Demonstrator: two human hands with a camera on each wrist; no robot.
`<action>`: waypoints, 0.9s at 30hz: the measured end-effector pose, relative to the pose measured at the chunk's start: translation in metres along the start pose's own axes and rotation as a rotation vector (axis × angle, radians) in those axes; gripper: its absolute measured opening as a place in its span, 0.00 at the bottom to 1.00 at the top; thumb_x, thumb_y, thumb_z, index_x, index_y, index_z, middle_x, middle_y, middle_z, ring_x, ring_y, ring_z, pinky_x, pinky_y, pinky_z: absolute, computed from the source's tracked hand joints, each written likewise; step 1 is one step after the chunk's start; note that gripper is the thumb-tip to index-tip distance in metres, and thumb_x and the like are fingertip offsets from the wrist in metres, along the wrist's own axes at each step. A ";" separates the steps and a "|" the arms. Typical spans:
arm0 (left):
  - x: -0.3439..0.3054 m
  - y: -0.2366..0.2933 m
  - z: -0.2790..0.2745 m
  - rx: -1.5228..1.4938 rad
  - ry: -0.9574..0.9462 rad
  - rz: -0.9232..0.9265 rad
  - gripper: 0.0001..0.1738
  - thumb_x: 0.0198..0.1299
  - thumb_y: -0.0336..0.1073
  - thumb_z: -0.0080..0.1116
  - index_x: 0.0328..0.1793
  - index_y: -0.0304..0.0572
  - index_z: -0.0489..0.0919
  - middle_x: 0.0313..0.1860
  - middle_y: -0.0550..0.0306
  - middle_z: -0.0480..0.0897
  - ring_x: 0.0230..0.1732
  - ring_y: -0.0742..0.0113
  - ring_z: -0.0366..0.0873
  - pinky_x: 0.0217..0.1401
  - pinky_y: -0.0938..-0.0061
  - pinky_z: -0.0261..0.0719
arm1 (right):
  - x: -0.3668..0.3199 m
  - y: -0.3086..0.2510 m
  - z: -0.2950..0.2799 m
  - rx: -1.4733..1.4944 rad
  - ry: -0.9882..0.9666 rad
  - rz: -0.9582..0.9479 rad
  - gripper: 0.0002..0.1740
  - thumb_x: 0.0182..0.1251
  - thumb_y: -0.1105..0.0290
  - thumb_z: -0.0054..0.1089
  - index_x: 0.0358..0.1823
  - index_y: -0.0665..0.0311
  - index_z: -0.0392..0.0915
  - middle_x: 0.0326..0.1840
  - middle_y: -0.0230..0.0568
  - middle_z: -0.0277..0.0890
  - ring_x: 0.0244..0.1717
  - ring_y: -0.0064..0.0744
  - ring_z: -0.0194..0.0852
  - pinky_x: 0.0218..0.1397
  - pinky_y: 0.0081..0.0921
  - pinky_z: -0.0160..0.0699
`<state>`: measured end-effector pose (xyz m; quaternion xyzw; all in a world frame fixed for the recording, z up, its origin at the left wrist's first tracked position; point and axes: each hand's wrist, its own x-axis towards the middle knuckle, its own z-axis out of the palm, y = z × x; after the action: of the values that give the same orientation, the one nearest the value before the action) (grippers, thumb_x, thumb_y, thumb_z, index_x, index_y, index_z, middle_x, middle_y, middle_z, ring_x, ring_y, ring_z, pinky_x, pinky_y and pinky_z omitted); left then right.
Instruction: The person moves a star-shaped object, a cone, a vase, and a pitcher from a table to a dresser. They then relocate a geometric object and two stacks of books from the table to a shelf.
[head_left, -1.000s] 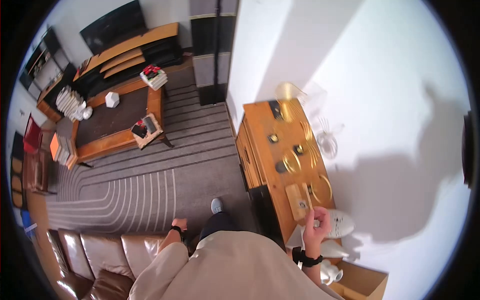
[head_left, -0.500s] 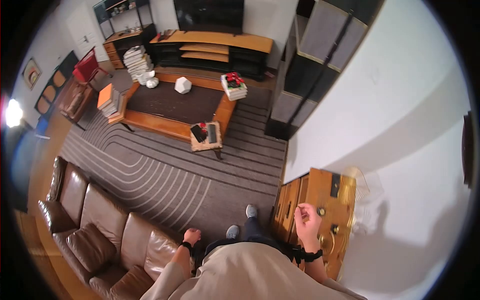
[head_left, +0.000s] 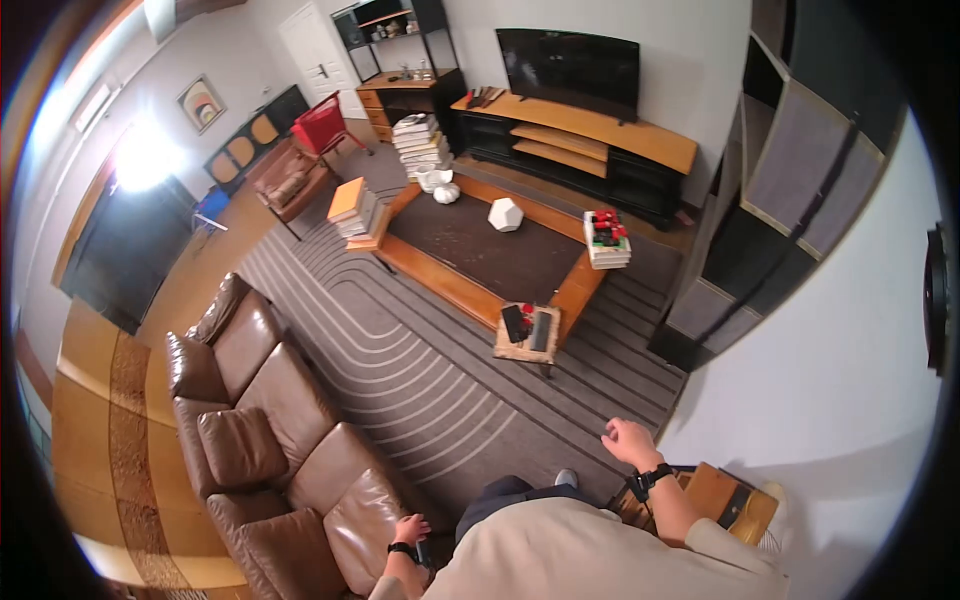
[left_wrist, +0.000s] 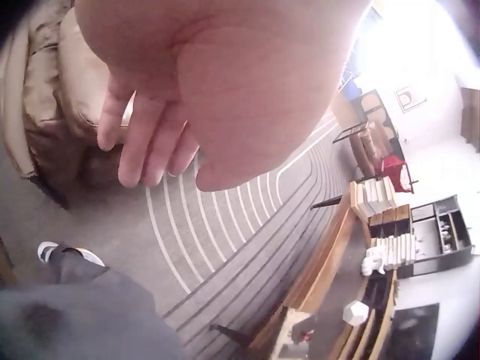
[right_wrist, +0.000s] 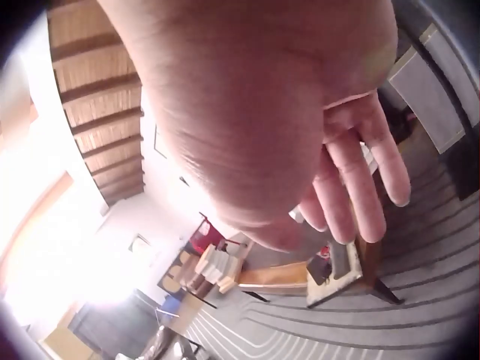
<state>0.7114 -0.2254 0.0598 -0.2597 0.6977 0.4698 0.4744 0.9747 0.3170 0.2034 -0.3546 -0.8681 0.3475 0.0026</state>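
My left hand (head_left: pixel 411 528) hangs low beside the brown leather sofa (head_left: pixel 365 525). In the left wrist view its fingers (left_wrist: pixel 142 150) hang loosely with nothing in them. My right hand (head_left: pixel 630 442) is held out in front of the body, over the striped rug, close to the wooden cabinet (head_left: pixel 712 490) by the wall. Relaxed, slightly bent fingers (right_wrist: pixel 360 187) show in the right wrist view, and they hold nothing. Ahead stands a low coffee table (head_left: pixel 440 275) with a white faceted ornament (head_left: pixel 505 214) on its dark top.
On the coffee table's corners lie stacked books (head_left: pixel 357 208), a book pile with red and green things (head_left: pixel 607 238), and a board with dark items (head_left: pixel 527 333). Beyond it are a TV stand (head_left: pixel 600 140) and a red chair (head_left: pixel 322 127). A tall dark-and-grey unit (head_left: pixel 775 190) stands right.
The view has swung left, away from the wooden cabinet and toward the sofa and coffee table. My right hand has left the cabinet top's wooden and gold pieces and is now out over the rug.
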 end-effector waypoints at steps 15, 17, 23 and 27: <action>0.059 -0.005 -0.047 -0.363 0.037 -0.150 0.09 0.64 0.39 0.54 0.38 0.43 0.80 0.27 0.60 0.80 0.25 0.65 0.74 0.29 0.66 0.74 | 0.067 0.149 0.177 0.287 -0.502 0.902 0.15 0.59 0.58 0.61 0.31 0.65 0.83 0.32 0.38 0.85 0.29 0.27 0.84 0.24 0.25 0.75; 0.086 0.022 -0.057 -0.445 0.000 -0.137 0.10 0.64 0.40 0.53 0.33 0.45 0.77 0.24 0.61 0.77 0.22 0.66 0.70 0.25 0.66 0.71 | 0.081 0.122 0.169 0.363 -0.442 0.925 0.14 0.61 0.60 0.59 0.36 0.66 0.82 0.35 0.38 0.85 0.23 0.26 0.80 0.23 0.24 0.73; 0.148 0.127 -0.086 -0.540 0.047 -0.047 0.17 0.66 0.43 0.48 0.23 0.50 0.71 0.18 0.63 0.71 0.15 0.68 0.61 0.16 0.68 0.62 | 0.175 0.058 0.181 0.611 -0.383 0.886 0.10 0.62 0.65 0.60 0.34 0.67 0.79 0.26 0.38 0.80 0.25 0.28 0.80 0.19 0.23 0.71; 0.195 0.218 -0.095 -0.352 -0.120 0.130 0.10 0.61 0.36 0.52 0.43 0.37 0.75 0.27 0.52 0.80 0.23 0.58 0.81 0.16 0.70 0.71 | 0.241 -0.060 0.156 0.522 -0.240 0.694 0.08 0.64 0.67 0.61 0.35 0.64 0.80 0.30 0.37 0.81 0.25 0.24 0.78 0.24 0.21 0.73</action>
<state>0.4151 -0.2024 -0.0173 -0.2645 0.5906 0.6289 0.4309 0.7180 0.3415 0.0631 -0.5691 -0.5752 0.5740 -0.1254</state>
